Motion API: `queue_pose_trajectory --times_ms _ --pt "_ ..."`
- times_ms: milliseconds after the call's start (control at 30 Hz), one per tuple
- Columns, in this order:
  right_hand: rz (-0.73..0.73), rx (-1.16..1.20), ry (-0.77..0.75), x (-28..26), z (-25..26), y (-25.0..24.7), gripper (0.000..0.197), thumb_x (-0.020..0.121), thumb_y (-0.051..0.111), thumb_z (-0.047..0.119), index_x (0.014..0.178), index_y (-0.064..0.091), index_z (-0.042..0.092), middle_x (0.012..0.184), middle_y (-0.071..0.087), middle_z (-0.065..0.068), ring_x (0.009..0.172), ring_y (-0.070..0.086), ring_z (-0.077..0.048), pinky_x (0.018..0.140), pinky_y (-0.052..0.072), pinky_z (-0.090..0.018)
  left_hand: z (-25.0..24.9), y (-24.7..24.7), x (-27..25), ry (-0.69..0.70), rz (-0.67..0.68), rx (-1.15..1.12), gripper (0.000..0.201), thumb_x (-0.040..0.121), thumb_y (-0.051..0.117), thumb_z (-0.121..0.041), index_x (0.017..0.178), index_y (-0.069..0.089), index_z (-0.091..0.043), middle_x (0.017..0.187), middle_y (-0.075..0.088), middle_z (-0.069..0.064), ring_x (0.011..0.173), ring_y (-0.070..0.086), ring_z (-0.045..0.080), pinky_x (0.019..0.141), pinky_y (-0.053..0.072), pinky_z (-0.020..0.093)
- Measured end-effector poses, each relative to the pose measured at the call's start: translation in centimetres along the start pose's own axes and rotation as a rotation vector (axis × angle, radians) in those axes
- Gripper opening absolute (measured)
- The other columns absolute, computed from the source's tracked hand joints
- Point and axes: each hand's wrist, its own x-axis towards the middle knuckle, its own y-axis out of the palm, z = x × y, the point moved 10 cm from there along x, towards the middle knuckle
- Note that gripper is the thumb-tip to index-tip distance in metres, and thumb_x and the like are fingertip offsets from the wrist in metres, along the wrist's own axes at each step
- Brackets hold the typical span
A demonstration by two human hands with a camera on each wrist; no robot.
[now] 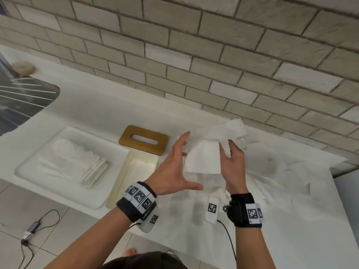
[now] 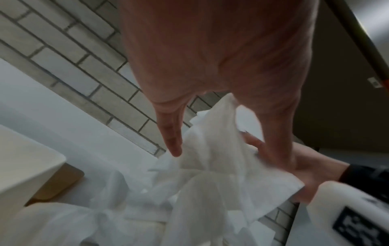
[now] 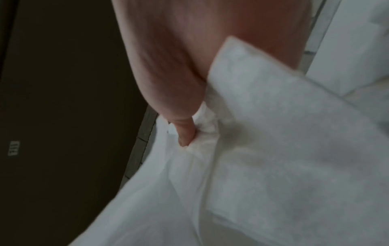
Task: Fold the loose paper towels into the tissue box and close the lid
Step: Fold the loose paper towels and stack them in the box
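Paper towel (image 1: 203,158): held above counter (image 1: 101,105) middle, right hand (image 1: 234,167) pinching top edge, left hand (image 1: 172,167) splayed alongside, gripping nothing. Feather-light, floppy, probably tears easy; best grabbed by corners.

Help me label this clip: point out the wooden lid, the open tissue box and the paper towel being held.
wooden lid (image 1: 143,140): head view, wood beside its slot.
tissue box (image 1: 121,175): head view, its left wall.
paper towel (image 1: 203,158): head view, middle of the held sheet.
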Motion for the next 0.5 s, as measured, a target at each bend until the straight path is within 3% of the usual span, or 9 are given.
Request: queue_pose_trajectory --times_ms 33,100,167,200,267,367,433,500 --pt "-0.008 0.036 0.026 -0.1 -0.3 0.3 0.014 0.109 0.064 0.030 0.109 0.077 0.022 0.111 0.080 0.007 0.107 0.074 -0.012 0.096 0.059 -0.035 -0.1 -0.4 -0.1 0.044 -0.017 0.044 0.131 0.069 0.099 -0.042 0.163 0.008 -0.048 0.164 0.027 -0.011 0.135 0.047 0.007 0.108 0.049 0.026" --pt "-0.011 0.073 0.063 -0.2 -1.0 0.9 0.018 0.110 0.063 0.030 0.114 0.077 0.021 0.115 0.081 0.005 0.110 0.075 -0.012 0.097 0.059 -0.032 -0.3 -2.2 -0.4 0.155 -0.127 0.127 0.080 0.086 0.089 -0.027 0.152 0.045 -0.038 0.148 0.049 -0.010 0.116 0.057 0.004 0.097 0.055 0.026" --pt "0.006 0.060 0.085 0.0 -2.4 1.4 0.025 0.111 0.061 0.034 0.110 0.076 0.015 0.111 0.080 -0.004 0.107 0.074 -0.014 0.096 0.058 -0.035 -0.2 -5.2 -1.0 0.203 -0.316 0.173 0.023 0.099 0.075 -0.020 0.121 0.072 -0.022 0.119 0.069 -0.007 0.095 0.061 0.001 0.083 0.056 0.027" --pt "0.008 0.038 0.103 0.2 -3.5 1.3 0.029 0.110 0.061 0.037 0.106 0.076 0.013 0.110 0.079 -0.011 0.103 0.073 -0.016 0.095 0.057 -0.038 -0.1 -6.4 -1.3 0.193 -0.391 0.181 0.009 0.103 0.070 -0.020 0.110 0.075 -0.017 0.107 0.072 -0.005 0.088 0.061 0.001 0.079 0.054 0.028" --pt "-0.031 -0.007 0.155 0.6 -6.2 0.9 0.033 0.109 0.062 0.041 0.103 0.077 0.013 0.110 0.078 -0.015 0.100 0.071 -0.019 0.094 0.056 -0.038 1.0 -9.0 -1.8 0.127 -0.484 0.186 0.018 0.107 0.063 -0.028 0.100 0.073 -0.015 0.092 0.072 -0.005 0.079 0.062 0.007 0.071 0.050 0.029" --pt "-0.122 -0.277 0.193 0.7 -9.8 -0.3 0.031 0.106 0.067 0.040 0.113 0.081 0.014 0.110 0.080 -0.005 0.110 0.072 -0.025 0.097 0.054 -0.033 3.0 -12.2 -3.0 0.019 -0.518 0.171 0.025 0.108 0.059 -0.036 0.096 0.070 -0.016 0.082 0.067 -0.008 0.072 0.061 0.005 0.061 0.042 0.023" --pt "-0.150 -0.443 0.180 0.3 -10.7 -1.1 0.024 0.103 0.072 0.029 0.112 0.082 0.009 0.100 0.076 -0.004 0.106 0.073 -0.032 0.086 0.048 -0.024 4.3 -13.8 -4.0 -0.028 -0.523 0.153 0.026 0.107 0.059 -0.038 0.093 0.068 -0.018 0.079 0.066 -0.007 0.069 0.059 0.005 0.059 0.037 0.022" --pt "-0.189 -0.483 0.169 -0.2 -10.8 -1.8 0.018 0.100 0.077 0.030 0.104 0.081 0.013 0.094 0.076 0.000 0.100 0.074 -0.030 0.077 0.046 -0.014 4.9 -15.5 -5.1 -0.059 -0.536 0.146 0.026 0.107 0.060 -0.040 0.092 0.066 -0.020 0.078 0.066 -0.006 0.068 0.059 0.008 0.059 0.037 0.023"
